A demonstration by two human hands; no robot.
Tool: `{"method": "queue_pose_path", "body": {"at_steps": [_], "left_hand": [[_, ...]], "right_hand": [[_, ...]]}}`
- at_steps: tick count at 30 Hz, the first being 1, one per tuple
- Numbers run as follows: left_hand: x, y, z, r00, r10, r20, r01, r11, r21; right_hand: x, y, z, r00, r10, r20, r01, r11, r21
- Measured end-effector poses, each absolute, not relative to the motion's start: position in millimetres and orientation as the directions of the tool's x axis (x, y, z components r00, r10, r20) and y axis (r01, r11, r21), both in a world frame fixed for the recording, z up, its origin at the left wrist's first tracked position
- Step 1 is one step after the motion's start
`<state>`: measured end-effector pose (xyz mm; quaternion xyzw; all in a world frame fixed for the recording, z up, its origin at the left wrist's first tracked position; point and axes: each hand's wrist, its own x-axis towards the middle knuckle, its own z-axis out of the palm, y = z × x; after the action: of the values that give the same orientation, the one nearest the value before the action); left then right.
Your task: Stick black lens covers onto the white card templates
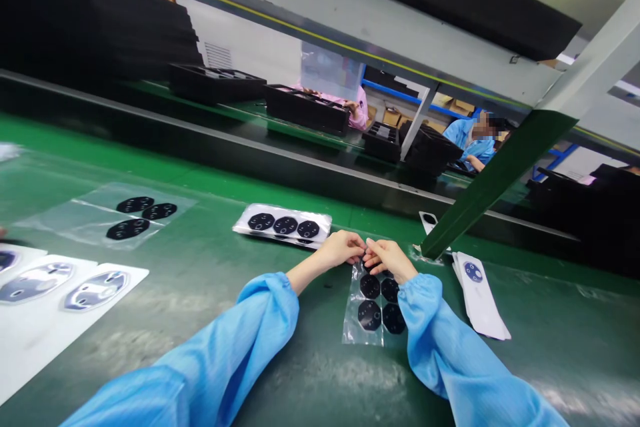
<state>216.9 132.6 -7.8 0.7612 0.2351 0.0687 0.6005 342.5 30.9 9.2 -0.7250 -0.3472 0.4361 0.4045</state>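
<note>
My left hand (343,248) and my right hand (389,259) meet above the top end of a clear plastic sheet (354,328). The fingertips of both are pinched and nearly touch; what they grip is too small to make out. The sheet lies on the green table and carries several black octagonal stickers (370,315) in two columns. My right hand and sleeve cover part of its upper right. Just left of my left hand is a stack of white cards (243,221) with black octagons showing on top.
White strips (483,307) lie to the right, by a green post (487,190). Another clear sheet (70,220) with 3 black stickers lies at left, above white sheets with silvery plates (97,290). Across the bench, co-workers (470,137) sit among black trays (305,110).
</note>
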Motion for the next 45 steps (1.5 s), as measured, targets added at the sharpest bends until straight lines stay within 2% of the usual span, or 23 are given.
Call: {"method": "queue_pose_path", "body": {"at_steps": [13, 27, 33, 38, 45], "left_hand": [[217, 131, -4, 0.885, 0.453, -0.104, 0.304, -0.393, 0.868], [214, 129, 14, 0.892, 0.453, 0.004, 0.310, -0.618, 0.723], [213, 127, 20, 0.889, 0.457, 0.041, 0.339, -0.715, 0.612], [214, 126, 19, 0.887, 0.459, 0.047, 0.365, -0.761, 0.536], [214, 127, 19, 0.894, 0.447, 0.045, 0.361, -0.774, 0.520]], "right_hand": [[347, 24, 11, 0.351, 0.866, -0.357, 0.034, -0.393, -0.919], [347, 28, 10, 0.320, 0.882, -0.346, -0.002, -0.365, -0.931], [347, 31, 9, 0.315, 0.882, -0.350, -0.001, -0.369, -0.930], [345, 33, 6, 0.325, 0.880, -0.346, 0.005, -0.367, -0.930], [342, 35, 4, 0.342, 0.873, -0.348, 0.020, -0.376, -0.926]]}}
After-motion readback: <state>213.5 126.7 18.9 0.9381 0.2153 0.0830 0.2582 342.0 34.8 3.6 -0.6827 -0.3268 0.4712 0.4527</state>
